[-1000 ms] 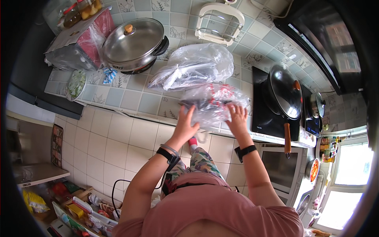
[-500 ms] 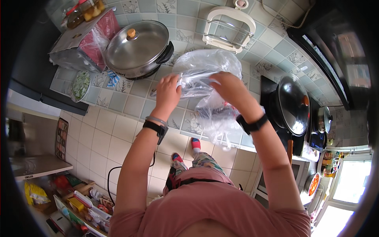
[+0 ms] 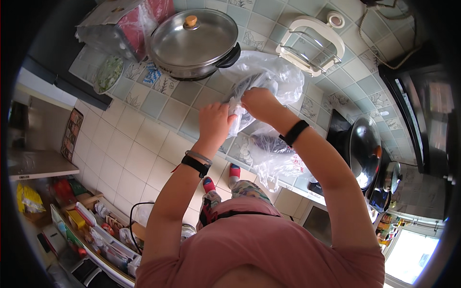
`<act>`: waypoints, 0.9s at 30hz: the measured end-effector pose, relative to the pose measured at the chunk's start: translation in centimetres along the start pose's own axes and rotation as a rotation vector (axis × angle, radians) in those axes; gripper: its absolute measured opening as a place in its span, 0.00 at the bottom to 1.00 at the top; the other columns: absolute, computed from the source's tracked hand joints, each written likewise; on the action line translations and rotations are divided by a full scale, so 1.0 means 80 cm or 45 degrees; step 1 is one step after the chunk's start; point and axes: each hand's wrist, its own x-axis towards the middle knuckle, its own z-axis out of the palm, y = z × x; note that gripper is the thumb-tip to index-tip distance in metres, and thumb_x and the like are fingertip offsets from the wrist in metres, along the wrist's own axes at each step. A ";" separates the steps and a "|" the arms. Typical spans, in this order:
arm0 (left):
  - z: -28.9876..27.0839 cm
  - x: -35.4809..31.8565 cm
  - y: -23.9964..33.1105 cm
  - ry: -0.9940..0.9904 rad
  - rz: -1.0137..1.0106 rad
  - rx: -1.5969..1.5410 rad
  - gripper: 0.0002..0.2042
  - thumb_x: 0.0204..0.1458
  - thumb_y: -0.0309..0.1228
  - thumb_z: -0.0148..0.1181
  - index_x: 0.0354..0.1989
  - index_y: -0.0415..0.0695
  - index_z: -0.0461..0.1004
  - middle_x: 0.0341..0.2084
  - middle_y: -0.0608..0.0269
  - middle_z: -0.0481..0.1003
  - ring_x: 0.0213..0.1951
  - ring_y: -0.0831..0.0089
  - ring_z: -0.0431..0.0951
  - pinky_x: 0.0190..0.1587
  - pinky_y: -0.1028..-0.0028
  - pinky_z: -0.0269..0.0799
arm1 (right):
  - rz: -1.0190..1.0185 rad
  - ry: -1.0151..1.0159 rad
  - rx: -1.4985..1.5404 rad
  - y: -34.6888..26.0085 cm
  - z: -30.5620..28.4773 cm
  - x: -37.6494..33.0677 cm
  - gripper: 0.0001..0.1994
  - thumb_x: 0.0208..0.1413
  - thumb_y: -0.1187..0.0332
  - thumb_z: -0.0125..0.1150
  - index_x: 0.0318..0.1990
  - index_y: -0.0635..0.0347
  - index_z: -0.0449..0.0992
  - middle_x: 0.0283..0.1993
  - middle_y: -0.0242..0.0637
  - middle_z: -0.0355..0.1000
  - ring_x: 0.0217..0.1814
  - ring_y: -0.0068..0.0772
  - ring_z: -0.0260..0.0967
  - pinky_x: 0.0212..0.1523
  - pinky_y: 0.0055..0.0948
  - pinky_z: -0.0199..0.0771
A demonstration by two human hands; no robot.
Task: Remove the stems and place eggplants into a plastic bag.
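Over the tiled counter, a clear plastic bag [image 3: 243,118] with something dark inside is bunched between my two hands. My left hand [image 3: 214,122] pinches the bag's near-left side, thumb toward the right hand. My right hand [image 3: 261,103] is closed on the same bag from the upper right, its fingertips curled into the plastic. A larger, crumpled clear bag [image 3: 288,79] lies just beyond, touching the bundle. Below my right wrist rests another thin plastic bag [image 3: 276,156] with red print and dark contents that I cannot make out.
A wide lidded steel pan [image 3: 194,45] stands behind my left hand. Farther left are a bowl of chopped greens [image 3: 109,74] and a plastic-wrapped box [image 3: 122,26]. A cream wall rack [image 3: 309,45] is at the back. A lidded wok [image 3: 363,151] sits on the stove at right.
My hands have come closer together, and the bag between them is now bunched and tilted instead of stretched out sideways. The whole view has shifted and turned slightly.
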 end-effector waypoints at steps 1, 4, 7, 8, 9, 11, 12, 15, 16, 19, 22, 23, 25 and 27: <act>-0.001 -0.002 0.002 0.009 -0.044 -0.079 0.14 0.46 0.36 0.66 0.38 0.44 0.74 0.32 0.59 0.73 0.37 0.57 0.72 0.42 0.59 0.64 | -0.098 0.118 0.061 -0.003 -0.008 -0.008 0.08 0.52 0.65 0.58 0.27 0.59 0.77 0.31 0.35 0.74 0.38 0.43 0.72 0.39 0.41 0.73; -0.002 -0.008 0.008 -0.009 -0.043 -0.033 0.14 0.45 0.37 0.66 0.38 0.45 0.74 0.29 0.60 0.72 0.37 0.57 0.73 0.39 0.59 0.64 | 0.019 -0.007 0.296 -0.015 -0.038 -0.021 0.08 0.53 0.66 0.57 0.28 0.61 0.77 0.31 0.39 0.74 0.37 0.44 0.72 0.38 0.39 0.72; 0.002 -0.015 0.003 0.101 0.002 -0.018 0.10 0.46 0.35 0.65 0.34 0.46 0.75 0.26 0.60 0.72 0.34 0.56 0.73 0.36 0.59 0.65 | 0.040 -0.012 0.750 -0.018 -0.088 -0.029 0.08 0.53 0.67 0.56 0.30 0.62 0.77 0.32 0.43 0.74 0.35 0.44 0.71 0.37 0.36 0.70; 0.003 -0.015 0.000 0.103 -0.008 -0.020 0.10 0.46 0.35 0.65 0.34 0.46 0.75 0.26 0.60 0.72 0.34 0.56 0.73 0.36 0.59 0.65 | -0.169 -0.008 1.120 -0.004 -0.095 -0.025 0.09 0.56 0.66 0.55 0.31 0.62 0.77 0.32 0.42 0.74 0.34 0.40 0.71 0.37 0.34 0.69; 0.000 -0.015 -0.006 0.093 -0.019 -0.053 0.08 0.46 0.34 0.65 0.31 0.46 0.75 0.25 0.60 0.71 0.32 0.56 0.73 0.35 0.59 0.65 | -0.081 -0.003 0.916 -0.013 -0.122 -0.026 0.09 0.58 0.67 0.55 0.32 0.63 0.76 0.31 0.38 0.74 0.34 0.36 0.71 0.38 0.32 0.70; -0.008 -0.016 -0.014 0.091 -0.029 -0.087 0.06 0.45 0.33 0.65 0.28 0.46 0.76 0.24 0.59 0.71 0.31 0.56 0.73 0.33 0.58 0.65 | 0.002 0.006 0.704 -0.017 -0.145 -0.025 0.09 0.60 0.67 0.54 0.34 0.63 0.76 0.31 0.35 0.74 0.34 0.33 0.71 0.39 0.31 0.70; -0.012 -0.015 -0.015 0.122 0.026 -0.121 0.06 0.45 0.32 0.65 0.27 0.45 0.76 0.23 0.59 0.71 0.30 0.56 0.72 0.32 0.59 0.65 | 0.069 -0.148 1.091 -0.009 -0.139 -0.022 0.09 0.61 0.68 0.52 0.38 0.63 0.75 0.34 0.35 0.75 0.38 0.32 0.71 0.42 0.31 0.70; -0.019 -0.018 -0.020 0.171 0.116 -0.178 0.05 0.44 0.31 0.65 0.25 0.44 0.77 0.22 0.60 0.72 0.29 0.57 0.73 0.31 0.59 0.66 | 0.124 -0.203 1.255 0.012 -0.088 -0.013 0.10 0.62 0.70 0.51 0.46 0.61 0.74 0.43 0.36 0.75 0.46 0.32 0.70 0.49 0.31 0.69; -0.021 -0.021 -0.022 0.169 0.144 -0.189 0.04 0.43 0.30 0.65 0.25 0.44 0.77 0.22 0.60 0.72 0.29 0.58 0.73 0.31 0.59 0.66 | 0.105 -0.106 1.057 0.016 -0.062 -0.009 0.12 0.62 0.71 0.51 0.50 0.60 0.73 0.48 0.37 0.74 0.51 0.33 0.69 0.52 0.31 0.68; -0.033 -0.030 -0.020 0.241 0.152 -0.179 0.03 0.43 0.28 0.64 0.24 0.44 0.78 0.23 0.60 0.73 0.29 0.58 0.74 0.31 0.61 0.67 | -0.078 -0.062 0.821 -0.003 -0.011 -0.002 0.19 0.52 0.72 0.60 0.53 0.58 0.72 0.53 0.43 0.72 0.56 0.41 0.68 0.57 0.35 0.66; -0.053 -0.038 -0.029 0.180 0.106 -0.264 0.02 0.43 0.26 0.64 0.25 0.42 0.78 0.22 0.59 0.74 0.28 0.57 0.74 0.31 0.62 0.69 | -0.148 -0.028 0.619 -0.020 -0.012 0.009 0.15 0.49 0.69 0.64 0.46 0.59 0.75 0.45 0.42 0.74 0.50 0.44 0.70 0.52 0.37 0.69; -0.056 -0.042 -0.034 0.183 0.097 -0.262 0.02 0.43 0.26 0.64 0.25 0.42 0.78 0.22 0.59 0.74 0.28 0.57 0.74 0.31 0.62 0.69 | -0.100 -0.076 0.533 -0.023 -0.016 0.012 0.13 0.48 0.67 0.65 0.41 0.59 0.76 0.41 0.41 0.75 0.47 0.44 0.71 0.48 0.37 0.70; -0.066 -0.051 -0.045 0.182 0.030 -0.279 0.04 0.46 0.29 0.62 0.24 0.43 0.77 0.23 0.60 0.74 0.30 0.57 0.75 0.33 0.61 0.69 | -0.052 -0.082 0.546 -0.024 -0.031 0.015 0.11 0.48 0.65 0.66 0.38 0.57 0.76 0.38 0.39 0.75 0.44 0.44 0.71 0.45 0.38 0.70; -0.077 -0.057 -0.053 0.214 -0.018 -0.290 0.04 0.46 0.28 0.62 0.25 0.42 0.77 0.23 0.59 0.74 0.30 0.56 0.75 0.33 0.61 0.70 | -0.021 -0.040 0.591 -0.017 -0.037 0.009 0.10 0.48 0.61 0.65 0.34 0.55 0.76 0.36 0.39 0.75 0.40 0.45 0.72 0.40 0.40 0.71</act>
